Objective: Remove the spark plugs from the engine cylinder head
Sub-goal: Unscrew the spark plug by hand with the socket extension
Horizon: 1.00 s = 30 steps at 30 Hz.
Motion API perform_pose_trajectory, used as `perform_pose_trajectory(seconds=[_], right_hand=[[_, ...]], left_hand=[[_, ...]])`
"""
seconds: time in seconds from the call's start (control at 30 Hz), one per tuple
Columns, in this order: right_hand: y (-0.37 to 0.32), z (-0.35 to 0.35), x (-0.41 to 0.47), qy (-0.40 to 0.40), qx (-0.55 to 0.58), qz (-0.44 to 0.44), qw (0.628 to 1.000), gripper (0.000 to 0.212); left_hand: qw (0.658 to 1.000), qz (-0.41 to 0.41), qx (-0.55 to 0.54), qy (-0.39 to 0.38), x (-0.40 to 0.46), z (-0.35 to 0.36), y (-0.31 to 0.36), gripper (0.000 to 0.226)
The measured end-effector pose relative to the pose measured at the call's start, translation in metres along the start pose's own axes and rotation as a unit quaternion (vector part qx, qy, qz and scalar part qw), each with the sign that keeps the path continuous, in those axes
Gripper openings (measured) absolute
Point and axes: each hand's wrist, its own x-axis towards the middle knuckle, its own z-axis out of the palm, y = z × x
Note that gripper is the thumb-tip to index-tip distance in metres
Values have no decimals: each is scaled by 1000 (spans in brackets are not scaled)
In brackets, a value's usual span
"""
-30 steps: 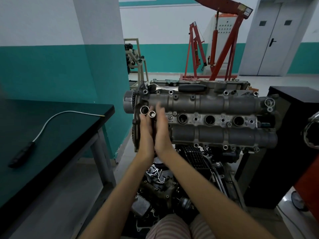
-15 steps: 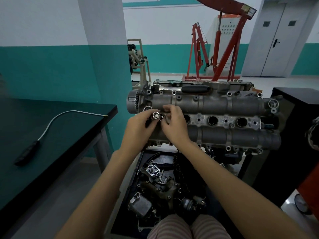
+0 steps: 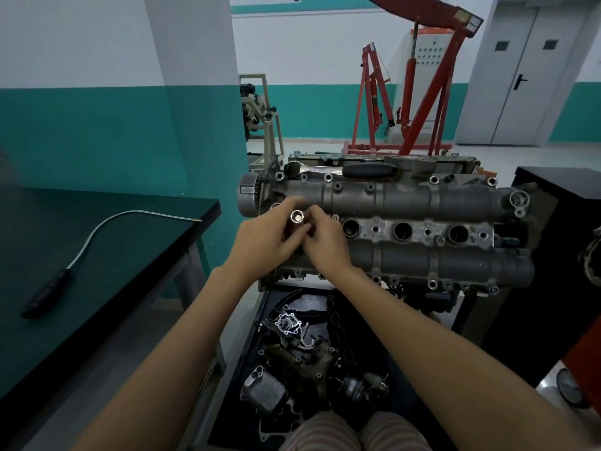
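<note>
Over the left end of the engine cylinder head (image 3: 406, 203), at the first plug well, we see both hands meet round a bright metal socket (image 3: 297, 216) whose open end faces us; the left hand (image 3: 263, 242) has its fingers curled round the socket's barrel with the thumb along its upper side, and the right hand (image 3: 325, 245) pinches it from the other side, fingertips bent and pressed close together; whether a spark plug sits inside the socket we cannot tell; three other wells (image 3: 402, 230) stand open in a row to the right, and a ratchet wrench (image 3: 344, 170) lies along the far edge of the head; on the dark table (image 3: 97, 255) to the left rests a flexible pick-up tool (image 3: 81, 252); compared with a second ago, when both palms were flat and upright with the fingers straight, the fingers now close round the socket.
</note>
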Motion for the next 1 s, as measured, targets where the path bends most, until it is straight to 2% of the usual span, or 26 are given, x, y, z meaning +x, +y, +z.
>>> perform_pose_trajectory(seconds=[0.1,0.23,0.3,0.4,0.5,0.6,0.7,0.83,0.93,1.0], right_hand=[[6,2,1,-5,-1,-5,1000,6],[8,2,-1,-6,-21,-15,1000,21],[7,2,-1,-2,-10,9,1000,28],[7,3,-1,10,21,33,999,18],[7,4,-2,13,54,25,998,20],[8,4,-4,21,48,2,999,13],[10,5,-5,13,27,-27,999,5],[8,3,-4,16,11,-23,1000,20],[6,3,-3,15,49,13,999,17],[7,2,-4,18,53,-6,998,22]], left_hand=[[1000,-1,0,5,-3,0,-2,14],[997,-55,-23,48,-1,6,1,29],[998,-45,-14,44,4,6,2,36],[1000,-24,7,1,7,3,-2,34],[1000,9,-10,1,2,-1,-4,30],[999,41,-28,-1,1,-3,-5,30],[999,-4,-38,21,-1,1,-6,22],[994,-59,-34,82,-2,10,1,29],[994,-64,-15,88,-2,11,6,31],[995,-57,-24,80,-5,8,7,26]])
